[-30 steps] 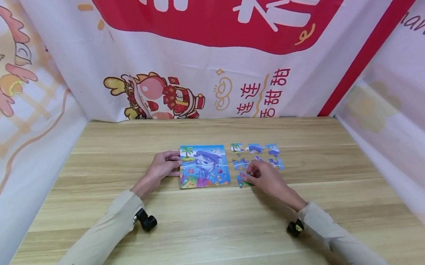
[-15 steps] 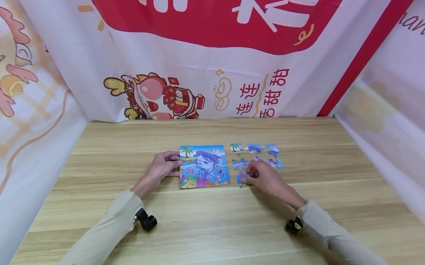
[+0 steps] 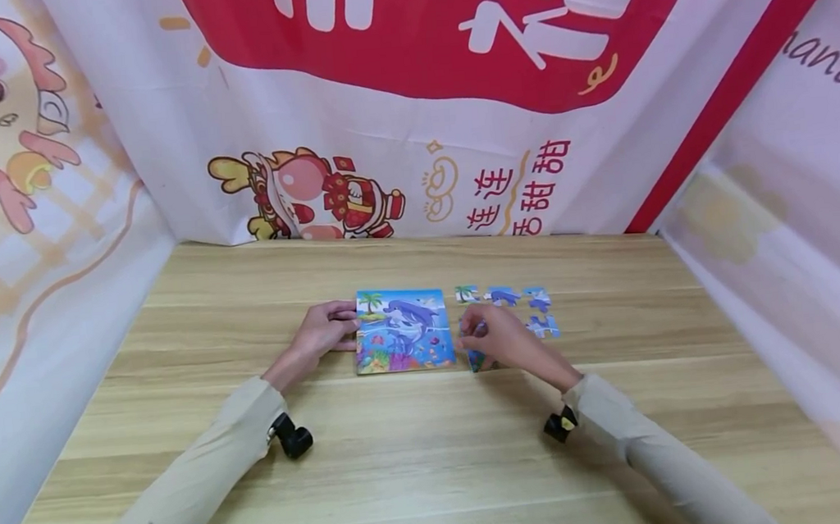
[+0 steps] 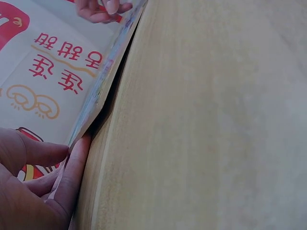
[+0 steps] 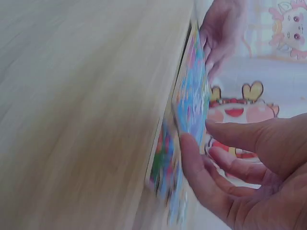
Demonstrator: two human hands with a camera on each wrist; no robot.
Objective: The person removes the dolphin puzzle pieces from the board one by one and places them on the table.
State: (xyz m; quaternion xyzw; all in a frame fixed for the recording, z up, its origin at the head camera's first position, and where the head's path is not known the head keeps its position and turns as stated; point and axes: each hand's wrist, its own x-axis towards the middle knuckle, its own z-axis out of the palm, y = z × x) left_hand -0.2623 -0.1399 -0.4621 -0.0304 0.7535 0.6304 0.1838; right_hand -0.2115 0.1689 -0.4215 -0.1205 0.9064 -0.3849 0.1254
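A square puzzle board [image 3: 403,329] with a dolphin, a palm tree and a colourful sea floor lies mid-table. My left hand [image 3: 322,329] pinches its left edge, thumb above and fingers beneath, as the left wrist view shows. My right hand [image 3: 503,339] is just right of the board, over the loose pieces. In the right wrist view a thin puzzle piece [image 5: 175,117], seen edge-on, is at the index fingertip of the right hand [image 5: 240,167], with the thumb bent toward it. Under that hand, a colourful bottom-left piece [image 3: 475,361] partly shows.
Right of the board lie loose puzzle pieces: a palm-tree piece [image 3: 466,293], a dolphin piece [image 3: 503,296], a tail piece [image 3: 538,299] and a blue piece [image 3: 543,326]. Printed cloth [image 3: 412,156] hangs behind the wooden table [image 3: 421,459] and along both sides.
My right hand has moved left toward the board's right edge, now covering the left middle piece's spot and uncovering more to its right. My left hand stays on the board.
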